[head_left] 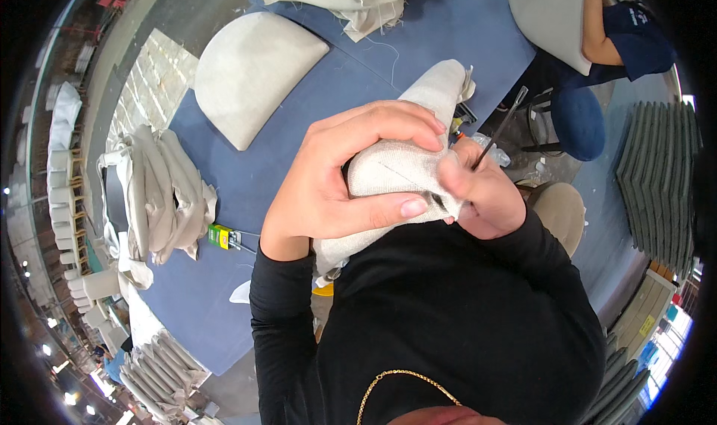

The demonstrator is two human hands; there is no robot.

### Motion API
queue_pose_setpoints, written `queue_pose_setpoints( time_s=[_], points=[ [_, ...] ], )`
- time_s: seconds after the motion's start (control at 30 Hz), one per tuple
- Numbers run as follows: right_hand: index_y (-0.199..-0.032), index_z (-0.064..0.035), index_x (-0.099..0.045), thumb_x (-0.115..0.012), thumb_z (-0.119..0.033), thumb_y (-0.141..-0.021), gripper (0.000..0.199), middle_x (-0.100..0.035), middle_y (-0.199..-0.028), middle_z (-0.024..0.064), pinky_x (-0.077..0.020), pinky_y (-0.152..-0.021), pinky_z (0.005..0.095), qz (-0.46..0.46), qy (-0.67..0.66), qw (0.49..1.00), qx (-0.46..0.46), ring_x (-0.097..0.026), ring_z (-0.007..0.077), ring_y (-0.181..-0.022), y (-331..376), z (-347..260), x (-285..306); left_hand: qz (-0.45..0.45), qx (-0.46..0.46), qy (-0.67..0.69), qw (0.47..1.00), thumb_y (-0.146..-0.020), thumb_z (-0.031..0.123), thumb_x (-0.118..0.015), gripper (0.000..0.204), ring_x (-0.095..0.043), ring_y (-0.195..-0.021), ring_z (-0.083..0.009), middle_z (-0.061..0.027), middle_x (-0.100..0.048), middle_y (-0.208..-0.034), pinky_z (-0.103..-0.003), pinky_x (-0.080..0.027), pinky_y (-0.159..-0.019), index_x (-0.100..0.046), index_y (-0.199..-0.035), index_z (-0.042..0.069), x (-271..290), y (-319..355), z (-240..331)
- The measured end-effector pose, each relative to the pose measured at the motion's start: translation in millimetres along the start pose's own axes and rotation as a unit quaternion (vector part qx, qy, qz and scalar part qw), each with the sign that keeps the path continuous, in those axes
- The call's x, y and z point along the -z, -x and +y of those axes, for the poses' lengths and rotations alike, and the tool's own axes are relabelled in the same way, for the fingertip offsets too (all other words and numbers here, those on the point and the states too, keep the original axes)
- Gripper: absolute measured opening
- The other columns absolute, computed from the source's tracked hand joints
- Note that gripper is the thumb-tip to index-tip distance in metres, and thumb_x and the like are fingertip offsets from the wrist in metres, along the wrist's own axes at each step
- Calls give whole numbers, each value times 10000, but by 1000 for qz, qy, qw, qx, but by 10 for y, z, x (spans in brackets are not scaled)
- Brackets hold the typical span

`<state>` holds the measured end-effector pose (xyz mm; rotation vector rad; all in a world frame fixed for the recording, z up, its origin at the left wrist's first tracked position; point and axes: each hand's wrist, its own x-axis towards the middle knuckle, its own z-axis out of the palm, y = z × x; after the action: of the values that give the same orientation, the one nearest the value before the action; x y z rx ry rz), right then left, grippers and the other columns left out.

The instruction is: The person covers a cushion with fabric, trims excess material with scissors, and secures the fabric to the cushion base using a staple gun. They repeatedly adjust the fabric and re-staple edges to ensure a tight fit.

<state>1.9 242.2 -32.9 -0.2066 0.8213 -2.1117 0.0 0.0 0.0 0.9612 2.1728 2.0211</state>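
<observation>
Pile of folded beige fabric covers [160, 193]: on the blue worktable [224, 305], far left, untouched. Half-round beige upholstered cushion [250, 74]: beside it.

Left hand [336, 178]: fingers curled, thumb pressed, clamping the beige woven fabric-covered pad [403, 167] held up at chest height. Pad probably light, soft, yielding; cloth grippy. Best gripped near the seam edge.

Right hand [485, 197]: pinching a thin dark metal needle-like tool [499, 130] at that edge.

Left hand [351, 175] grips beige woven fabric cushion cover [407, 167], thumb and fingers wrapped around it. Right hand [482, 193] pinches thin metal needle tool [499, 128] at cover's edge. Blue felt worktable [246, 178] below; pale half-round foam pad [250, 70] lies on it, far left.
</observation>
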Motion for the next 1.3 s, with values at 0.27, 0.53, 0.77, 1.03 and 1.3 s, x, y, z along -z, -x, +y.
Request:
queue_pose_setpoints(
  time_s=[0.27, 0.53, 0.77, 1.03, 1.3],
  points=[
    [-1241, -36, -653, -712, -360, -964, 430, -698, -1174, 101, -538, -902, 356, 20, -18, 1000, 14, -688, 192, -1085, -197, 335, -140, 57, 50, -6, 997, -744, 347, -870, 533, -746, -1139, -363, -202, -775, -1137, -536, -479, -1147, -777, -1126, -13, 17, 156, 108],
    [-1358, -7, -660, -647, -262, -992, 446, -712, -1292, 115, -547, -1006, 374, -50, -54, 996, 58, -697, 210, -1202, -354, 428, -156, 117, 42, 40, 991, -741, 387, -920, 562, -721, -1200, -404, -243, -758, -1219, -553, -472, -1147, -774, -1124, 3, 18, 298, 55],
    [-1380, 8, -647, -657, -330, -989, 517, -695, -1342, 145, -543, -1040, 395, 17, -56, 996, 66, -683, 249, -1254, -310, 426, -218, 70, -118, 28, 990, -685, 194, -980, 457, -676, -1269, -465, -272, -735, -1289, -602, -463, -1136, -770, -1070, 66, 68, 280, -152],
    [-1501, -29, -537, -710, -417, -955, 692, -650, -1404, 158, -529, -1092, 428, 26, -2, 1000, -4, -647, 276, -1322, -187, 372, -203, 83, -88, 37, 992, -682, 113, -935, 459, -689, -1238, -466, -280, -715, -1339, -540, -514, -1066, -800, -1119, 77, 18, 336, -76],
    [-1560, -74, -463, -798, -547, -823, 938, -596, -1452, 147, -526, -1132, 466, 23, -73, 997, 1, -612, 308, -1369, -185, 396, -77, 51, -50, 5, 997, -618, 223, -965, 633, -661, -1300, -432, -228, -705, -1369, -514, -491, -1096, -785, -1207, 76, 3, 251, 13]
  ],
)
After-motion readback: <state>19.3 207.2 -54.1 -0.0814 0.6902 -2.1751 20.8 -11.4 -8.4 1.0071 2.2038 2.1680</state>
